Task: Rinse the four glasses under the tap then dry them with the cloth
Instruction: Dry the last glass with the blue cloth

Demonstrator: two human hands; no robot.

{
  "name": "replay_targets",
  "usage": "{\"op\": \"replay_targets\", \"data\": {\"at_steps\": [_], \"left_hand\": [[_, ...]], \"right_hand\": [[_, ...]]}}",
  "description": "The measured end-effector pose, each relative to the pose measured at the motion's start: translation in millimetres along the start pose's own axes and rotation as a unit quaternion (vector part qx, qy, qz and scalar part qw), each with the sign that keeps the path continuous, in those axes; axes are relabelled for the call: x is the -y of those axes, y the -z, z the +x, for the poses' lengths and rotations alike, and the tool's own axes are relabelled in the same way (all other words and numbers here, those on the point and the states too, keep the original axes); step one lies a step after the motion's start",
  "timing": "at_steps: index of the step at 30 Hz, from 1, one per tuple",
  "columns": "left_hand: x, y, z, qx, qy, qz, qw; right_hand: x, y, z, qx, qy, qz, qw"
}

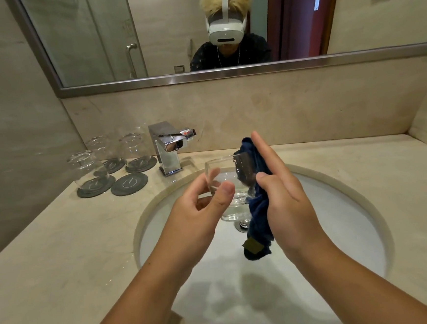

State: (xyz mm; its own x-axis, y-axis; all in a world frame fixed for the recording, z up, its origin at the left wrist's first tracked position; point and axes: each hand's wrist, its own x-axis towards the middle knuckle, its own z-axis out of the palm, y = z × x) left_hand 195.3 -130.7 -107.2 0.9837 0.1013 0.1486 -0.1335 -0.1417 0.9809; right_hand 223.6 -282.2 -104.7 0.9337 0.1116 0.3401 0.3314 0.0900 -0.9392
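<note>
Held at frame centre above the sink (338,203) by left hand (198,214), fingers and thumb curled round left wall of the glass (223,171), rim up, axis near vertical; directly right, touching, cloth (258,224) pinched under right hand (286,194) thumb; farther, frame left, vacant coaster (129,184) beside three inverted glasses (134,149)

Three glasses (104,150) stand on coasters (129,183) on the tabletop (61,250), left of the tap (168,147). The fourth glass (223,171) is over the sink (339,216), with the cloth (259,217) on its right.

clear glossy glass (230,183); fuzzy cloth (258,209); polished chrome tap (169,150); matt coasters (129,184).
</note>
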Motion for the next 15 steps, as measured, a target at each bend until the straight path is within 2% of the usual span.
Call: {"op": "replay_targets", "data": {"at_steps": [4,9,15], "left_hand": [[4.2,-2.4,1.4,-0.049,0.004,-0.048,0.998],[2.3,-6.3,-0.2,-0.048,0.017,-0.080,0.995],[-1.3,-3.8,-2.0,-0.054,0.007,-0.056,0.997]], "right_hand": [[-5.2,-1.5,1.5,0.008,0.018,-0.006,1.000],[-8.0,-3.8,1.1,0.008,0.085,-0.088,0.992],[-7.7,-2.3,1.8,0.010,0.070,-0.079,0.994]]}}
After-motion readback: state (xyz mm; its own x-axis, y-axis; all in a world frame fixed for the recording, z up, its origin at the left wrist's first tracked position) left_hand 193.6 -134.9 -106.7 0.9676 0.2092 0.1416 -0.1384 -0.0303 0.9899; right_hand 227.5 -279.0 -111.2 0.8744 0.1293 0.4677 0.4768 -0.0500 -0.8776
